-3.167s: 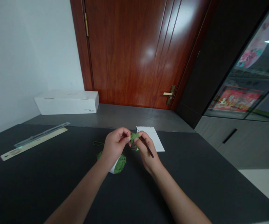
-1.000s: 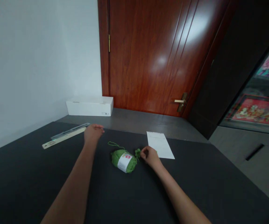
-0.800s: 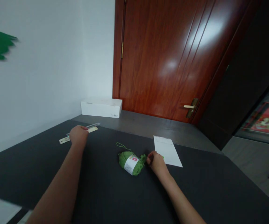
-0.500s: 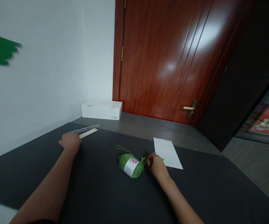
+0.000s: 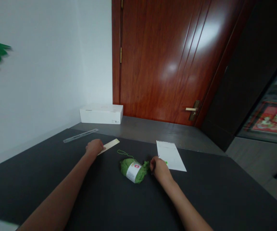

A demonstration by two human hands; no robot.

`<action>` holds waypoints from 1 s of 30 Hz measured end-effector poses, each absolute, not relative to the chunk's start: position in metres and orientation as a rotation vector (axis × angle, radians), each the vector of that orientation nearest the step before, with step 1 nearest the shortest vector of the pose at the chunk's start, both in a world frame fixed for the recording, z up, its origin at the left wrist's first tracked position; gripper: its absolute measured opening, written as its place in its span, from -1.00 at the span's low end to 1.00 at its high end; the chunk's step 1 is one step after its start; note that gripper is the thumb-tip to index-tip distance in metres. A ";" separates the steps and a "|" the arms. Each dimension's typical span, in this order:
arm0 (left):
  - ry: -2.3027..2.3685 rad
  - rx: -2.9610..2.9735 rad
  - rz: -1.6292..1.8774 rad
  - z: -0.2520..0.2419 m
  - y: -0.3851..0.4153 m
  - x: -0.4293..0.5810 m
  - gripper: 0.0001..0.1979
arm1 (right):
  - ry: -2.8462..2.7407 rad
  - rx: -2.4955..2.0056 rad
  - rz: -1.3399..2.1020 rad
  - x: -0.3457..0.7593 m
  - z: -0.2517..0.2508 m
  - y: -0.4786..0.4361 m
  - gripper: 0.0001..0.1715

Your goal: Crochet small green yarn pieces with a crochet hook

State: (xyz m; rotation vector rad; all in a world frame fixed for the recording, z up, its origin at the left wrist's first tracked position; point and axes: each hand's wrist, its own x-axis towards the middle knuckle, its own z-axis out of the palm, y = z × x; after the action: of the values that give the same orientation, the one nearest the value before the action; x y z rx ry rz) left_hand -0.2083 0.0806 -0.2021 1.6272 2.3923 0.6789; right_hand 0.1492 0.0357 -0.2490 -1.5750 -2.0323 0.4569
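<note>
My left hand (image 5: 94, 147) is closed on a flat, pale ruler-like strip (image 5: 110, 146), whose far end points right and away from me. A ball of green yarn (image 5: 126, 166) with a white paper band lies on the dark mat between my hands. One loose strand loops out behind it, and a small green tangle (image 5: 146, 166) sits at its right end. Beside that tangle my right hand (image 5: 159, 166) is pinched shut. A thin tip pokes up above its fingers, but what it holds is mostly hidden.
A clear plastic strip (image 5: 80, 136) lies at the far left of the black mat (image 5: 109, 202). Behind my right hand is a white notepad sheet (image 5: 173, 157) with a small green mark. A white box (image 5: 101, 115) stands at the back against the wall, near a brown door (image 5: 153, 64).
My left hand has moved right and toward me, carrying the pale strip away from the clear strip. My right hand stays by the yarn. The view has shifted slightly.
</note>
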 end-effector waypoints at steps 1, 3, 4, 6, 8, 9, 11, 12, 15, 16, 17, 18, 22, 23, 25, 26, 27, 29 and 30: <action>2.375 1.615 0.675 -0.203 0.081 -0.204 -0.71 | -2.046 -1.581 0.440 0.149 -0.248 0.036 -0.74; 2.344 1.578 0.703 -0.204 0.082 -0.196 -0.79 | -2.076 -1.590 0.410 0.150 -0.246 0.036 -0.68; 2.318 1.570 0.747 -0.203 0.082 -0.193 -0.83 | -2.091 -1.592 0.400 0.150 -0.245 0.035 -0.64; 2.247 1.548 0.867 -0.199 0.081 -0.186 -0.79 | -2.119 -1.592 0.386 0.151 -0.243 0.034 -0.58; 2.155 1.502 1.004 -0.192 0.077 -0.180 -0.75 | -2.174 -1.586 0.347 0.151 -0.240 0.031 -0.54; 2.104 1.466 1.074 -0.189 0.074 -0.176 -0.75 | -2.206 -1.587 0.318 0.152 -0.239 0.030 -0.54; 1.972 1.379 1.198 -0.181 0.067 -0.166 -0.80 | -2.243 -1.617 0.261 0.151 -0.238 0.029 -0.55; 1.892 1.330 1.246 -0.177 0.062 -0.159 -0.81 | -2.228 -1.642 0.243 0.151 -0.237 0.029 -0.56; 1.621 1.196 1.313 -0.165 0.050 -0.130 -0.77 | -2.040 -1.553 0.271 0.149 -0.234 0.029 -0.62; 1.534 1.166 1.324 -0.162 0.046 -0.119 -0.74 | -1.948 -1.440 0.319 0.148 -0.232 0.028 -0.67; 1.457 1.140 1.324 -0.159 0.043 -0.107 -0.71 | -1.849 -1.305 0.392 0.146 -0.229 0.028 -0.74; 1.392 1.117 1.322 -0.157 0.041 -0.094 -0.69 | -1.748 -1.166 0.486 0.144 -0.227 0.027 -0.82; 1.230 1.045 1.346 -0.162 0.034 -0.046 -0.68 | -1.439 -0.789 0.871 0.134 -0.217 0.021 -0.78; 1.210 1.032 1.360 -0.166 0.031 -0.036 -0.68 | -1.416 -0.747 0.914 0.132 -0.216 0.019 -0.74; 1.180 1.009 1.370 -0.175 0.026 -0.020 -0.69 | -1.436 -0.758 0.892 0.131 -0.214 0.015 -0.68; 1.167 1.001 1.367 -0.179 0.023 -0.014 -0.70 | -1.471 -0.807 0.831 0.132 -0.213 0.014 -0.67; 1.157 0.994 1.359 -0.183 0.020 -0.010 -0.71 | -1.517 -0.866 0.753 0.133 -0.213 0.013 -0.66; 1.143 0.981 1.337 -0.189 0.015 -0.006 -0.72 | -1.616 -0.968 0.604 0.135 -0.212 0.013 -0.68; 1.138 0.977 1.322 -0.190 0.013 -0.005 -0.72 | -1.659 -0.998 0.554 0.137 -0.212 0.013 -0.71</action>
State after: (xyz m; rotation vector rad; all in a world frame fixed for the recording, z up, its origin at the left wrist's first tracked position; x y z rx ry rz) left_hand -0.0055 0.0133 -0.1901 0.9774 1.1376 1.3216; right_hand 0.1369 0.0126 -0.2123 -0.9983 -1.6586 0.5545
